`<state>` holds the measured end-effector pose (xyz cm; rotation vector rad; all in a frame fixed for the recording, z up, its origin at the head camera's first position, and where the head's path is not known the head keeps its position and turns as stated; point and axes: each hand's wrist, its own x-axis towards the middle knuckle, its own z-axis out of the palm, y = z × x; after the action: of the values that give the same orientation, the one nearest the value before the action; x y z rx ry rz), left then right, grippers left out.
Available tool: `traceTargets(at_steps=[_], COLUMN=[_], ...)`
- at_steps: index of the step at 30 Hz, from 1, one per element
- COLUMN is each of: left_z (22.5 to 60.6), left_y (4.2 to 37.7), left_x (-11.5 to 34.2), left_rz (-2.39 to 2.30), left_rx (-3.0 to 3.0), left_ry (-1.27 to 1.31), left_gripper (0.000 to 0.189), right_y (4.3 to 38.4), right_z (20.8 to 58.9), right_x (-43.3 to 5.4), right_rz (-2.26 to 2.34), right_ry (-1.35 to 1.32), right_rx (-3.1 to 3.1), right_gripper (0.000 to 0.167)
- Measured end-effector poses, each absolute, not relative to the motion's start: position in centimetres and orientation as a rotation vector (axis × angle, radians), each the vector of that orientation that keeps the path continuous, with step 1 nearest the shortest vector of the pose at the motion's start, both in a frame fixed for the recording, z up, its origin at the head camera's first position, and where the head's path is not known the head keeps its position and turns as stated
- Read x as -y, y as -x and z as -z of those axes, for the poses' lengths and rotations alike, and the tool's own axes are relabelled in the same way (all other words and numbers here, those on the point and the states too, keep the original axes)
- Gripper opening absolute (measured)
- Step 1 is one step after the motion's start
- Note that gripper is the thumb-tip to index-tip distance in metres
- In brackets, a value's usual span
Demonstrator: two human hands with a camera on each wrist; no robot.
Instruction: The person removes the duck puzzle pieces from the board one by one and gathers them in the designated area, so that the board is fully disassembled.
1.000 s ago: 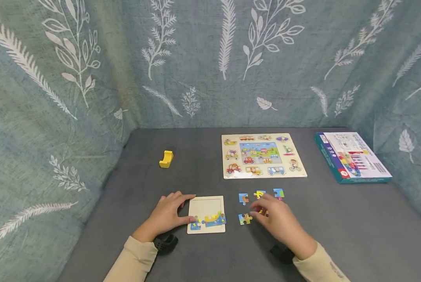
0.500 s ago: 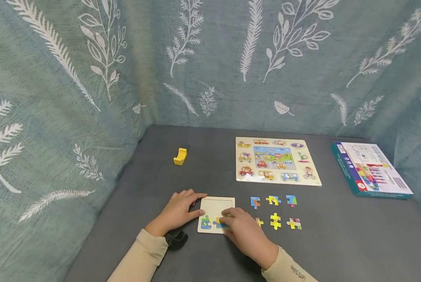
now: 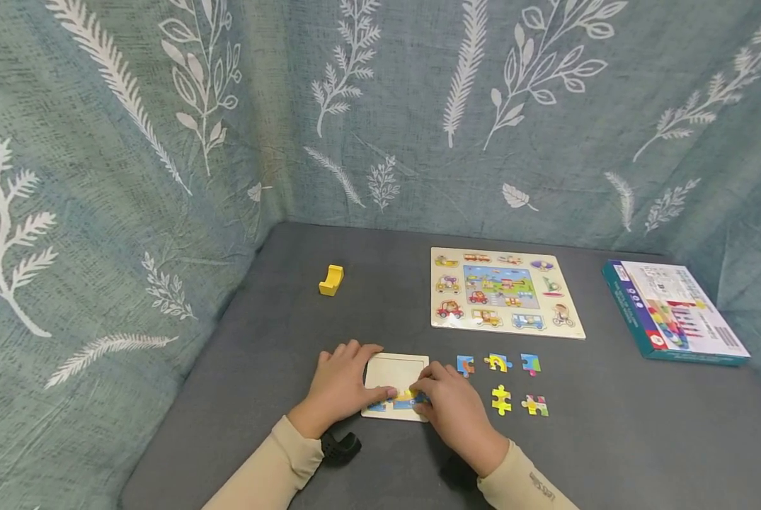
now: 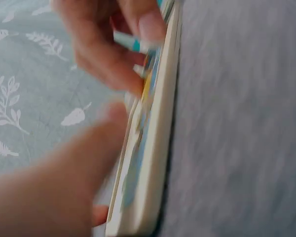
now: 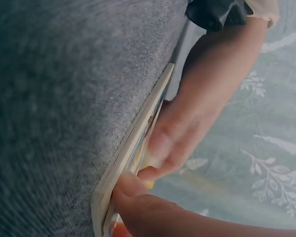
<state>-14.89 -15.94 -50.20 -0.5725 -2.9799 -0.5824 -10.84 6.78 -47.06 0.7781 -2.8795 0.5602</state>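
A small square wooden puzzle tray (image 3: 396, 370) lies before me with blue-and-yellow jigsaw pieces along its near side. My left hand (image 3: 338, 386) rests at the tray's left side, forefinger stretched along the far corner and thumb reaching over the pieces. Bent over the near right part, my right hand (image 3: 459, 414) pinches a blue-and-yellow puzzle piece (image 3: 404, 403) at the tray's right edge. In the left wrist view the right fingertips (image 4: 150, 29) come down onto the pieces. The right wrist view shows the left thumb meeting the pieces from the far side. My fingers hide part of the row.
To the right lie several loose jigsaw pieces, among them a yellow piece (image 3: 501, 400) and a rainbow piece (image 3: 498, 363). Farther back are a vehicle puzzle board (image 3: 571, 322), a yellow block (image 3: 331, 280) and a flat box (image 3: 705, 312) near the patterned curtain (image 3: 412, 184).
My right hand has moved left from the loose pieces onto the tray's pieces. The left thumb has slid farther right over the row. The head view has swung a little left.
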Motion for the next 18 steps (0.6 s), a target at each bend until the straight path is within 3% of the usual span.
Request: traceTargets(at_steps=[12,18], left_z=[50.0,49.9], left_y=[15.0,15.1], left_x=[15.5,15.4], left_rz=[0.65,0.665], left_rx=[3.004,3.02], left_ry=[0.533,0.508], left_gripper=[0.078,0.078], right_y=[11.4,11.7], right_z=[47.3,45.4], right_x=[-6.9,-9.4], right_rz=[-0.762,-1.035], right_ry=[-0.706,-0.662], right_rx=[2.942,2.842], right_gripper=[0.027,0.024])
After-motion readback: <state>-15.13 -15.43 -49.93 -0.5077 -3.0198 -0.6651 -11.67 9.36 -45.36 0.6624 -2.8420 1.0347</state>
